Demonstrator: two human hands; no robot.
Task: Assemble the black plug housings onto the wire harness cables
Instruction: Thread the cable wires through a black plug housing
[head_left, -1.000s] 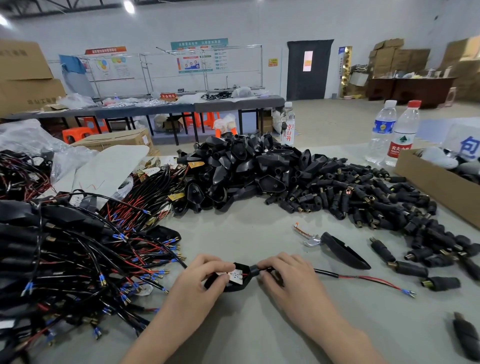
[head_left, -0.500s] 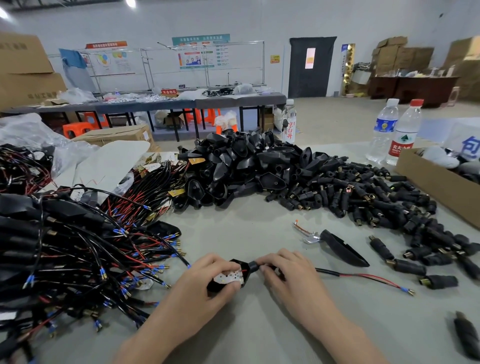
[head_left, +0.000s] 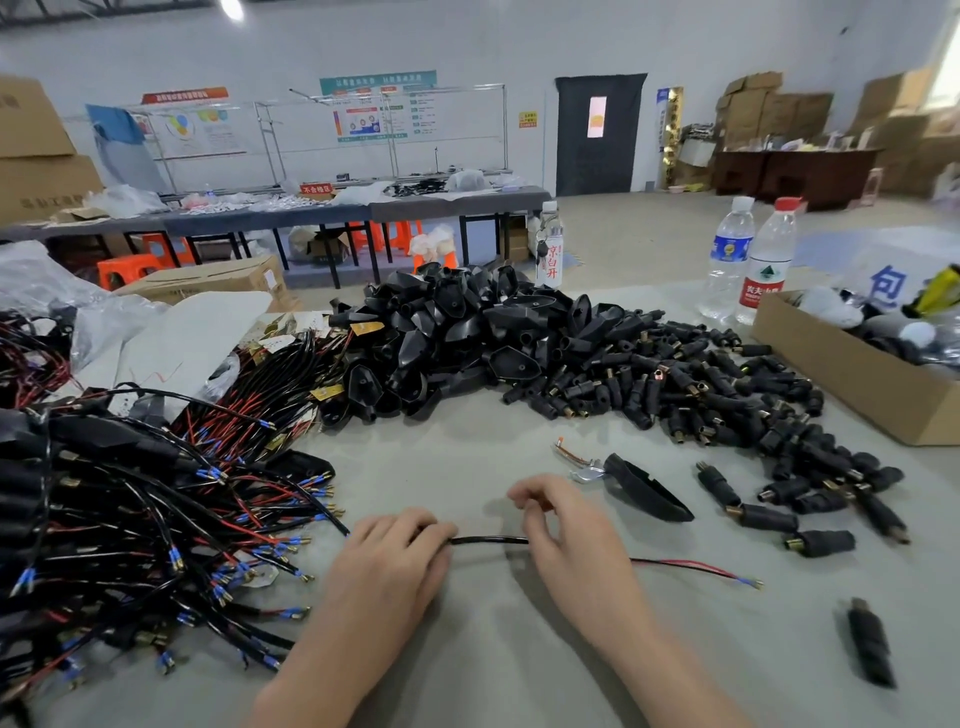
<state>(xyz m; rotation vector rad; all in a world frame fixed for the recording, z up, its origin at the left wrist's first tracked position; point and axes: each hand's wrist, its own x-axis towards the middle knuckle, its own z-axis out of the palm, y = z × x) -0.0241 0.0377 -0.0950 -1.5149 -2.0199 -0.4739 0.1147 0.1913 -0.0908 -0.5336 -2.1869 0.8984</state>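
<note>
Now fingers of left hand (head_left: 387, 566) and right hand (head_left: 569, 525) grip one black cable (head_left: 488, 541)

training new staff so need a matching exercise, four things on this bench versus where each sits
1. black cable with red and black leads
2. brown cardboard box
3. heap of black plastic plug housings
4. tangled black and red wire harnesses

A. far middle of the grey table
B. left side of the table
C. held between left hand and right hand
D. right edge of the table

Pairs: 1-C, 2-D, 3-A, 4-B
</note>
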